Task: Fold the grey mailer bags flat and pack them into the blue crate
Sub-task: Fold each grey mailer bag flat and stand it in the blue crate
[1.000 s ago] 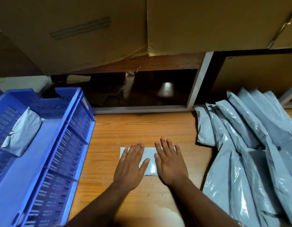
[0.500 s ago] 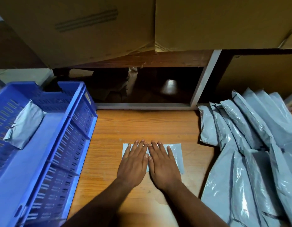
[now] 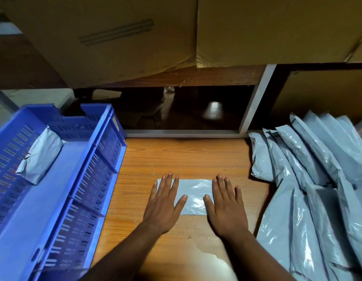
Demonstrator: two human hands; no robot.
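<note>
Head view. Step in hand, as judged: flattening one folded grey mailer bag (image 3: 193, 196) on the wooden table (image 3: 182, 159), pressing the crease out toward its ends. Left hand (image 3: 162, 205) lies palm down on the bag's left end, fingers straight and slightly spread. Right hand (image 3: 226, 207) lies likewise on the right end, its outer fingers over the bag's edge onto the wood. Neither grips; bare bag shows between the thumbs. The bag sits mid-table, nearer the front edge.

Blue crate (image 3: 107, 159) stands at the table's left edge, well apart from the bag; one folded bag (image 3: 41, 157) leans on its far-left wall. Unfolded bags (image 3: 309, 179) are heaped at the right edge.

Next move likely calls for pinching the flat bag without springing it open and carrying it left into the crate.
</note>
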